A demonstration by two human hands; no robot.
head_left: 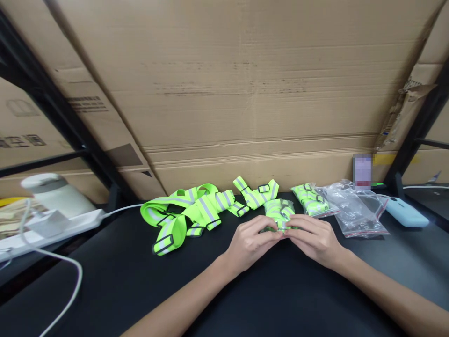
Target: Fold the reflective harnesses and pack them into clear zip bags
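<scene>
My left hand (251, 242) and my right hand (313, 238) meet at the middle of the black table (140, 281). Both pinch the near edge of a clear bag holding a folded neon-green reflective strap (280, 211). Fingers of both hands are curled and closed on that bag. Loose neon-green straps with grey reflective stripes (185, 213) lie in a heap to the left. Another loose strap piece (256, 193) lies just behind the bag. A second bagged strap (310, 200) lies to the right of it.
Empty clear zip bags (354, 208) lie at the right, beside a light blue device (403, 211). A white power strip (52, 225) with a white cable (66, 267) sits at the left. Cardboard sheets (245, 93) wall off the back.
</scene>
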